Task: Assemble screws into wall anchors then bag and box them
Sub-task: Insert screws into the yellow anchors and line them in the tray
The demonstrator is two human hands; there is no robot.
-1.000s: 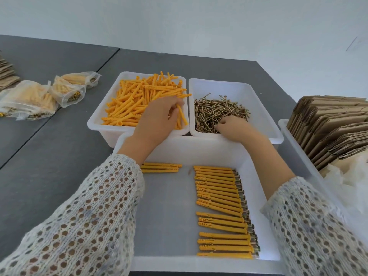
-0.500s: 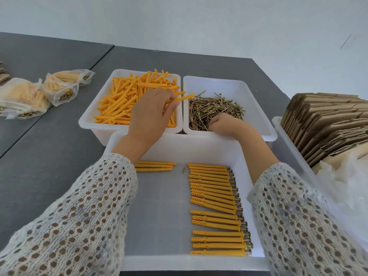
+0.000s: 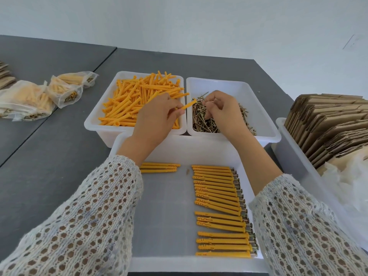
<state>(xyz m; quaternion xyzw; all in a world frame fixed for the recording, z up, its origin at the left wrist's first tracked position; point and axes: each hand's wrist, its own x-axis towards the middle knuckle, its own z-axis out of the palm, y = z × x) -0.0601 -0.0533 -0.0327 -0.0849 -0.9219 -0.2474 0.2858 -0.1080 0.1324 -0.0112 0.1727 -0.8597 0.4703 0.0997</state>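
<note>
My left hand (image 3: 157,118) pinches one orange wall anchor (image 3: 188,105), its open end pointing right over the gap between two white bins. My right hand (image 3: 223,110) pinches a screw (image 3: 207,101) just right of that anchor's end, above the screw bin (image 3: 264,124). The anchor bin (image 3: 95,124) on the left is full of loose orange anchors (image 3: 135,100). In the near white tray (image 3: 179,261) lies a column of several anchors with screws in them (image 3: 219,208), and three bare anchors (image 3: 159,167) lie at its far left.
Clear bags of finished anchors (image 3: 29,96) lie on the grey table at the left. A white bin (image 3: 288,156) at the right holds flattened cardboard boxes (image 3: 328,124) and clear plastic bags (image 3: 346,184).
My left hand lifted one anchor out of the anchor bin and carried it right. My right hand rose from the screw pile with a screw and met the anchor's end.
</note>
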